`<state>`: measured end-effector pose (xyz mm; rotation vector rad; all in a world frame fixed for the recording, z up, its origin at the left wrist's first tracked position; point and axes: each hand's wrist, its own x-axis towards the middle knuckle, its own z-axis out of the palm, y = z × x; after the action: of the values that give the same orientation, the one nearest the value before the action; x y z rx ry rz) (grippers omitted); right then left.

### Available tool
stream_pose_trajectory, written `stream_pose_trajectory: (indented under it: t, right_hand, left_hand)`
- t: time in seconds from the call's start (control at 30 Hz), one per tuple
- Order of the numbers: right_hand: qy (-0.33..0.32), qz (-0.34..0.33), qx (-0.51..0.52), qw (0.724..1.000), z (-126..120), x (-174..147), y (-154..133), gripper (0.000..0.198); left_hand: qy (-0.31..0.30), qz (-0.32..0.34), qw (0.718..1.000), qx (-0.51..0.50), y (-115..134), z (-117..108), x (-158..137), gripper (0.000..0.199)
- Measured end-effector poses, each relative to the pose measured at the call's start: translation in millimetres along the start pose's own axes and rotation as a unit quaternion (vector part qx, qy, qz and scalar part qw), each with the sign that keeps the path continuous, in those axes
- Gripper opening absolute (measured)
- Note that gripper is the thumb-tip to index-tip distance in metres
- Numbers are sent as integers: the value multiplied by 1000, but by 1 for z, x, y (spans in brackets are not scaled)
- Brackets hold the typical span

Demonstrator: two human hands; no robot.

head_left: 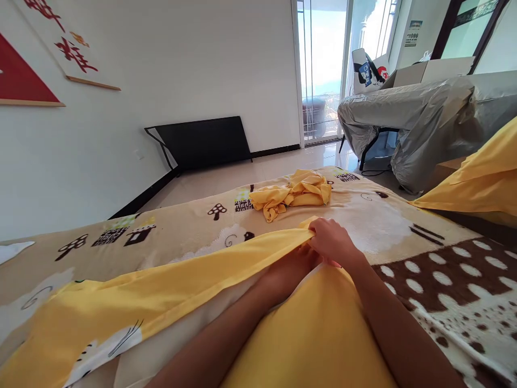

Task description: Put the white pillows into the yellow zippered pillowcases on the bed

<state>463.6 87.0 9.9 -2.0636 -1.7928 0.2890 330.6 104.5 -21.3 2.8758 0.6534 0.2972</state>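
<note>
A beige-and-brown patterned plush blanket [181, 237] lay under a yellow fabric cover with white whiskered print [161, 291]; crumpled yellow cloth [309, 188] sat beyond. The right hand [333, 240] pinched the cover's edge; the left hand [297, 264], partly hidden beneath it, had a grip I couldn't make out.

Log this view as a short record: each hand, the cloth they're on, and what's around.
right hand: pinching the edge of the yellow cloth
left hand: beside the right hand, partly hidden; grip unclear
yellow cloth: stretches from the hands toward the lower left, white patch with black lines there
blanket: patterned, under the cloth
yellow bundle: crumpled on the blanket, beyond the hands
black panel: by the wall
box: on the silver-covered furniture, upper right
</note>
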Motion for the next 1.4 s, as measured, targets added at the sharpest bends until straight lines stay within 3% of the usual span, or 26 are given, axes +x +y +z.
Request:
stream_pose_trajectory:
  t: [0.07,0.2,0.37,0.43,0.53,0.63,0.73,0.8,0.93,1.13,1.4]
  right_hand:
    - [-6,-25,14,1000,1,2,1,18]
    - [50,-70,103,991,6,6,1,25]
    - [49,-63,189,979,17,12,2,30]
    - [20,-60,245,967,17,12,3,28]
    - [-80,-62,301,948,9,9,6,25]
    - [-120,-100,288,945,2,7,11,39]
    - [-29,-113,206,972,2,8,11,47]
    - [46,-87,124,987,3,9,9,46]
    - [87,-33,-2,996,5,6,2,33]
    - [105,-93,75,987,5,11,4,26]
    - [117,-128,211,962,12,18,9,29]
  left_hand:
    - [7,-2,1000,-8,0,0,0,25]
    - [2,-26,999,40,0,3,1,27]
    - [-14,-55,997,56,4,1,5,25]
    - [2,-41,998,50,5,-2,5,24]
    - [40,2,998,-52,8,-9,1,21]
    - [49,15,987,-153,9,-16,-2,24]
    - [99,-66,979,-166,0,-13,-1,28]
    - [137,-140,966,-171,-13,-6,3,32]
    - [161,-223,944,-182,-36,8,10,39]
    - [148,-195,950,-192,-40,14,14,32]
    - [137,-134,969,-154,-41,18,15,44]
